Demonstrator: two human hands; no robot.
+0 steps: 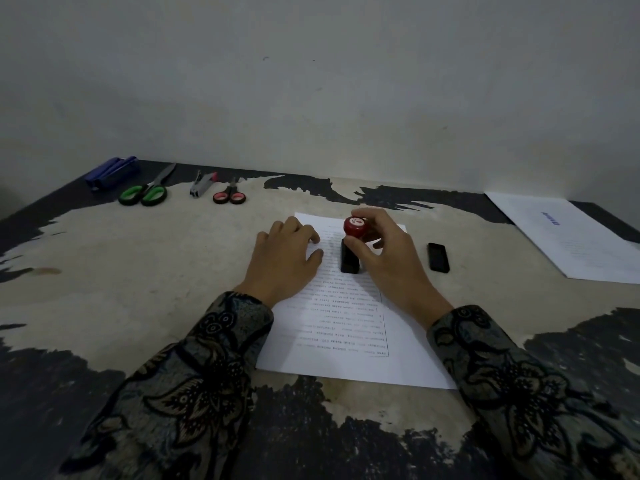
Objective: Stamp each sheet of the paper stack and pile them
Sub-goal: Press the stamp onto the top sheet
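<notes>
A printed white sheet (349, 344) lies in front of me on the worn table (138, 258). My left hand (282, 258) presses flat on the sheet's upper left part. My right hand (388, 258) grips a stamp (350, 252) with a red round knob and a black body, its base standing on the sheet's upper half. A second white sheet (575, 237) with a blue mark lies apart at the right edge of the table. I cannot tell how many sheets lie under the top one.
A small black cap or ink pad (438, 257) lies just right of the sheet. Along the back left stand a blue stapler (112, 173), green-handled scissors (147, 192), a staple remover (202, 183) and small red-handled scissors (229, 195). A wall rises behind the table.
</notes>
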